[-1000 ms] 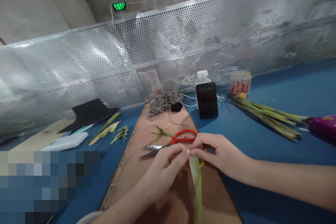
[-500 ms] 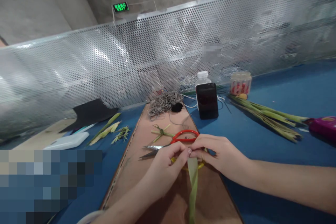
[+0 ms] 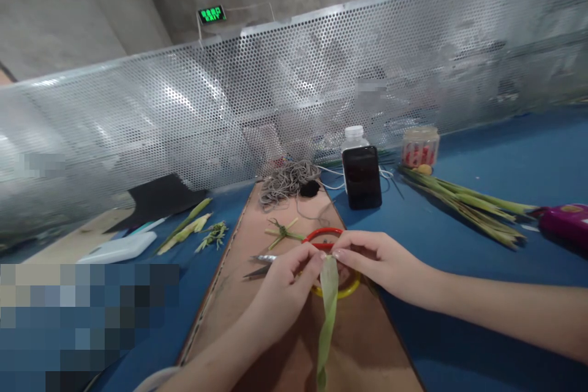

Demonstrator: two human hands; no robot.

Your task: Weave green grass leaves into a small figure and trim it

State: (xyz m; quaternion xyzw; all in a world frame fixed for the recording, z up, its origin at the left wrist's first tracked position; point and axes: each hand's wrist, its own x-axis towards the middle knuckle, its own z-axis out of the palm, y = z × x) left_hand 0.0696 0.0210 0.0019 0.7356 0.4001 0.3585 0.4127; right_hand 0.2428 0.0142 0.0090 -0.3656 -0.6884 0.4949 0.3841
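A long pale-green leaf strip [image 3: 329,294] hangs down, its top end pinched between my two hands. My left hand [image 3: 294,272] closes thumb and forefinger on that end from the left. From the right, my right hand [image 3: 372,260] pinches the same end, fingertips close to the left ones. Beneath the hands lies a pair of scissors [image 3: 328,231] with a red loop; its blades point left, and the left hand covers part of it. A yellow ring [image 3: 353,288] shows behind the strip. Just beyond the scissors rests a small knotted green leaf piece [image 3: 282,231].
A brown board [image 3: 239,312] lies on the blue table [image 3: 487,312]. Grey cord [image 3: 289,179] is heaped at its far end. A black phone [image 3: 362,177] leans on a white-capped bottle [image 3: 353,133]. Green stalks [image 3: 463,202] lie right, near a jar [image 3: 420,146]; leaf scraps [image 3: 186,233] lie left.
Both hands have risen slightly and the strip has shifted left, its lower end swinging left too. More of the yellow ring shows. The pinch on the strip's top end continues.
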